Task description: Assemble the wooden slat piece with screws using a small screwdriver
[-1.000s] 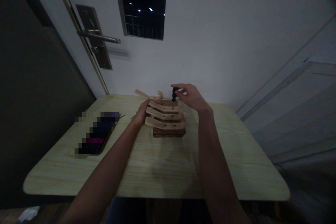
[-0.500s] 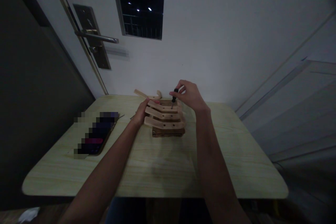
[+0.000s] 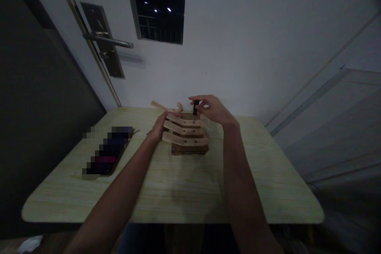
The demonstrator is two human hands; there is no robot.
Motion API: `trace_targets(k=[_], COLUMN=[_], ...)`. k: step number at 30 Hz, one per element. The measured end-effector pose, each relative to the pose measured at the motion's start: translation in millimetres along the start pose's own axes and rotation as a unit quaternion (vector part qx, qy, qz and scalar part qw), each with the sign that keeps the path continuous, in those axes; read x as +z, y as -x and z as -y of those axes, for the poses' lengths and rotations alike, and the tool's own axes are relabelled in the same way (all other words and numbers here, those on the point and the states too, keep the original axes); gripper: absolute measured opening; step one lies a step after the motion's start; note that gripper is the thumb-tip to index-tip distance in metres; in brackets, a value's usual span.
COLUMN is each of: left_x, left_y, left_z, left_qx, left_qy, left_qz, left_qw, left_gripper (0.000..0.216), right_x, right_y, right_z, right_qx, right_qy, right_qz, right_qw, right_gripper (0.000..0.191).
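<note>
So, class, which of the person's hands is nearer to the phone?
Left. The left hand is right of the phone; the right hand, holding the screwdriver, is farther right.

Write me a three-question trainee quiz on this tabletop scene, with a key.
1. True or false: the right hand holds a black-handled metal screwdriver.
2. Multiple choice: how many pale, curved wooden pieces are visible? A) two; B) four; C) six.
3. Fill in: the flat, rectangular, dark-screened phone lies to the ____ of the dark brown rectangular board.

Key: 1. True. 2. B: three lie across the board, one shows just beyond the left hand. 3. Left.
</note>
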State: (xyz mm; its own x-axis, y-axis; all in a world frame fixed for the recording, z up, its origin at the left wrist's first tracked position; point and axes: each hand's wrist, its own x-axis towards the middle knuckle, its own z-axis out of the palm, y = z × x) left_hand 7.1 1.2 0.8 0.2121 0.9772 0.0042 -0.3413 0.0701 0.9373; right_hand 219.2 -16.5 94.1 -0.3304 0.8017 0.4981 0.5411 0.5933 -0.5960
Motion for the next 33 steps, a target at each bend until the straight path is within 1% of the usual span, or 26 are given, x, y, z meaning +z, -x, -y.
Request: trace_targets(k=[1,3,6,9,12,16,19,24,33], left_x=[0,-1,-1,0,0,-2,-4,-3,0], left_y=[-1,-1,-1,-1,-1,-1,-2,-1,-1], left_z=[1,2,2,1,0,3,4,2,1], left_qx=[0.001,0.005,0.003,-0.001,-0.004,0.008,0.015,-0.003,-0.016], left_qy=[-0.005,-0.011,-0.009,0.0,0.003,-0.005,-0.008,0.007,0.023], left_qz=[0.001,-0.002,-0.003,-0.005,-0.005,0.001,0.003,-0.003,-0.01], left_qw=[1.0,1.0,1.0,1.0,1.0,1.0,1.0,1.0,1.0], left_gripper=[0.049,0.049,0.049,0.048,0.047,0.047,0.047,0.045,0.043], right_x=[0,-1,-1,0,2,1,0,-2,-4], right_y=[0,0,-2,-4,-4,-1,0,0,-1], right_z=[0,2,6,9,7,5,8,12,11], right_qx=[0.002,0.009,0.021,0.028,0.023,0.016,0.005,0.015,0.022], right_qy=[-0.002,0.011,0.044,0.064,0.051,0.015,0.017,0.04,0.073], right_qz=[0.003,-0.015,-0.058,-0.075,-0.066,-0.026,-0.017,-0.029,-0.05], right_qw=[1.0,1.0,0.997,0.995,0.996,0.999,1.0,0.999,0.996], right_gripper=[0.035,0.034,0.028,0.018,0.011,0.017,0.023,0.027,0.014])
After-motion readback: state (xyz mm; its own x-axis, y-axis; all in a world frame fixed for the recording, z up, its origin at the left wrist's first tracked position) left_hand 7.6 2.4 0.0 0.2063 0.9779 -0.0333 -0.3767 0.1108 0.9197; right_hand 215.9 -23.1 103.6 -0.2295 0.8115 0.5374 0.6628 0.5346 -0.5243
